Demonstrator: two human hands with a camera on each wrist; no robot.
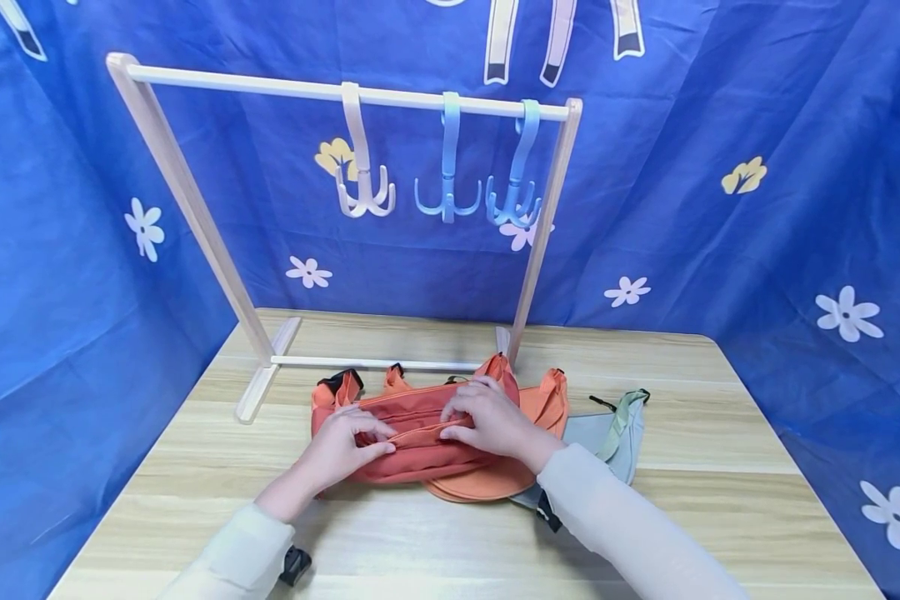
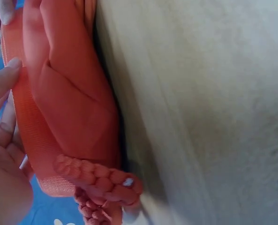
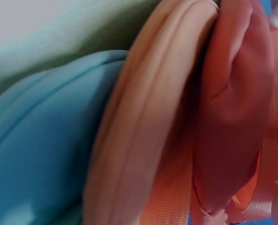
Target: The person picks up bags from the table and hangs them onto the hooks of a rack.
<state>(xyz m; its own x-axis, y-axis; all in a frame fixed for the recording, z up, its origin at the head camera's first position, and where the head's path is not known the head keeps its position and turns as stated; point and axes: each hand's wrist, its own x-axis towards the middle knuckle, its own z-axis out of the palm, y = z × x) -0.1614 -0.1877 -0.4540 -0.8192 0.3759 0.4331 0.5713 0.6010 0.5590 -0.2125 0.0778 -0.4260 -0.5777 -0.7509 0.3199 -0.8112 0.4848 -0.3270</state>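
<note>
A red waist bag (image 1: 412,462) lies on the table under both hands. Along its upper side runs a band of orange webbing (image 2: 26,117). My left hand (image 1: 341,446) pinches this webbing, thumb on the near face and fingers behind it. Further right, my right hand (image 1: 487,421) pinches the same band between thumb and fingers. A braided red cord (image 2: 96,180) hangs at the bag's end in the left wrist view. Partly under the red bag lies an orange bag (image 1: 480,483), and a grey-blue bag (image 3: 49,122) shows beyond it.
Behind the bags stands a wooden rack (image 1: 187,192). A white hook (image 1: 363,179) and two blue hooks (image 1: 448,175) hang from its bar. One black buckle (image 1: 295,565) lies by the left sleeve; another buckle (image 1: 547,512) is beside the right sleeve. Blue patterned cloth (image 1: 675,208) surrounds the table.
</note>
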